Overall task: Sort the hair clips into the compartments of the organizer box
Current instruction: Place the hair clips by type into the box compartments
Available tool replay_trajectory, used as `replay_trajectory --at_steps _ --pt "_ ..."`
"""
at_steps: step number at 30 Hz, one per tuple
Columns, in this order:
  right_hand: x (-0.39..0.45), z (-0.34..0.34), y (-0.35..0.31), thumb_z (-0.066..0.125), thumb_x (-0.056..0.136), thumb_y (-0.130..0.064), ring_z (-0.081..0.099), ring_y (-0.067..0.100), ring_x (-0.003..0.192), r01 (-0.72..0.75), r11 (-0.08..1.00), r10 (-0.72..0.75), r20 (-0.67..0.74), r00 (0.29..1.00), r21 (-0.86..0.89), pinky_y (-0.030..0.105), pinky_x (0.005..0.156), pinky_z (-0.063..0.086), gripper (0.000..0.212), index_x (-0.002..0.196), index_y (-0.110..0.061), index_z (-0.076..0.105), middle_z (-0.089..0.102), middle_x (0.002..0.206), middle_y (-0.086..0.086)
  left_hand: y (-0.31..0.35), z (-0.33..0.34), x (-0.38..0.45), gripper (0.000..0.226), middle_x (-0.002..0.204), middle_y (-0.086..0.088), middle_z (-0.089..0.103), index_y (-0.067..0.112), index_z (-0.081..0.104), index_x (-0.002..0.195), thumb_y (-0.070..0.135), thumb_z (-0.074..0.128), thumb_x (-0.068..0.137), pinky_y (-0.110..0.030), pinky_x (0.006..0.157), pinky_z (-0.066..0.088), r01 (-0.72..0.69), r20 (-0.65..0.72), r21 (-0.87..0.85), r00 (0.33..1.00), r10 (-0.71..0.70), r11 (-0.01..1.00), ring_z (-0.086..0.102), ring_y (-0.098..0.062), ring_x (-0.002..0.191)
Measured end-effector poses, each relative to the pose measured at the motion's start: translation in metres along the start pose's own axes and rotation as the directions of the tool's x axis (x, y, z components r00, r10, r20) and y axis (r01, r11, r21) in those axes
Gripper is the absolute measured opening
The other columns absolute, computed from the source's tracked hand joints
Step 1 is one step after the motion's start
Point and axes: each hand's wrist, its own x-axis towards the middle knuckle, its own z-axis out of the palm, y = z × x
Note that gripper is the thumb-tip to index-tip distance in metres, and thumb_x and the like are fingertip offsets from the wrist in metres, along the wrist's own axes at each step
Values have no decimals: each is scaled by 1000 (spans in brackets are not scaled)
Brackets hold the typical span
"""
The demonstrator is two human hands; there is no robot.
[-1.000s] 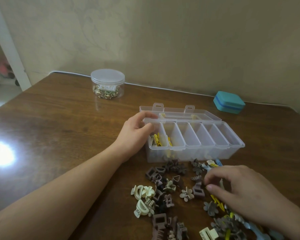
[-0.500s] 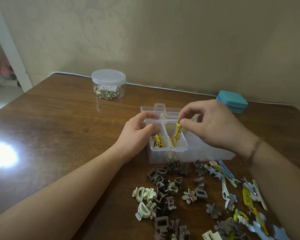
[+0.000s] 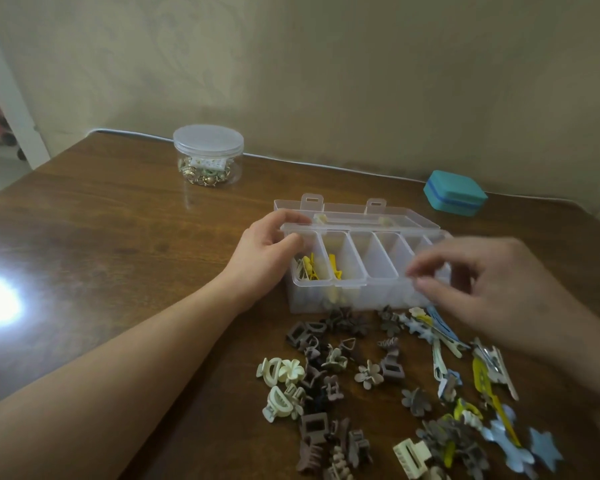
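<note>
A clear organizer box with several compartments stands open on the table. My left hand grips its left end. Yellow clips lie in the leftmost compartment, and a yellow clip lies in the second one. My right hand hovers blurred over the box's right end, thumb and forefinger close together, with nothing visible in them. A loose pile of hair clips, brown, cream, grey, blue and yellow, lies in front of the box.
A round clear jar of small trinkets stands at the back left. A teal case sits at the back right near the wall. The box's lid lies open behind it. A bright glare spot is on the wood at far left.
My right hand carried a yellow clip from the pile to the second compartment, left it there, and has moved back to the right. My left hand has stayed on the box.
</note>
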Motion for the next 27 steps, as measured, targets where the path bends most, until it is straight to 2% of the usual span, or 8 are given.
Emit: replay_trajectory --at_steps 1,4,7,11,14,17,23,27 --pt "-12 1 1 59 77 -34 58 -10 74 -9 999 11 57 998 -32 12 43 41 18 86 -49 58 54 65 -28 0 0 0 52 98 -8 77 31 67 112 44 59 62 -56 95 55 2 -2 -1 1000 -2 1000 73 -25 96" --pt "-41 8 10 61 79 -41 52 -21 79 -44 988 71 184 980 -147 6 56 34 12 88 -50 63 59 81 -35 0 0 1 48 97 -8 77 32 68 110 41 61 64 -56 94 55 3 -8 2 1000 -3 1000 73 -25 96" --pt "-55 15 19 57 83 -53 51 -17 60 -68 959 133 225 965 -275 7 51 33 12 92 -49 64 59 87 -36 0 0 1 39 95 -8 77 32 68 108 33 60 70 -56 93 56 -4 -20 7 1000 4 1000 73 -24 92" --pt "-54 29 21 42 81 -64 49 -12 60 -132 936 192 159 969 -325 12 51 34 28 87 -48 64 59 78 -32 0 0 0 38 92 -7 78 31 68 108 29 58 72 -53 91 57 -10 -26 2 1000 10 1000 73 -22 88" --pt "-53 38 20 46 85 -60 57 0 69 -171 912 216 82 973 -372 19 57 46 20 88 -47 62 59 80 -29 0 -1 0 38 93 -6 78 30 68 110 27 58 74 -49 91 58 -7 -17 2 1000 7 1000 73 -20 90" --pt "-53 37 16 50 87 -57 54 -1 70 -236 893 278 58 959 -384 16 59 43 15 97 -49 58 60 79 -28 0 -1 0 38 93 -5 77 29 67 110 28 57 73 -46 91 58 -6 -15 1 1000 6 1000 73 -18 89" --pt "-56 19 17 62 83 -50 56 -7 57 -332 913 376 173 910 -239 13 49 37 6 83 -51 56 64 78 -32 1 -1 -1 39 91 -5 78 30 67 110 28 57 72 -48 92 58 -3 -20 4 1000 3 1000 74 -18 90" --pt "-43 -15 20 76 77 -32 58 -1 54 -341 934 302 276 912 104 15 52 47 23 86 -50 64 69 77 -21 2 0 0 41 91 -4 78 29 67 112 28 56 73 -50 93 57 -1 -20 12 1000 2 1000 74 -18 91"
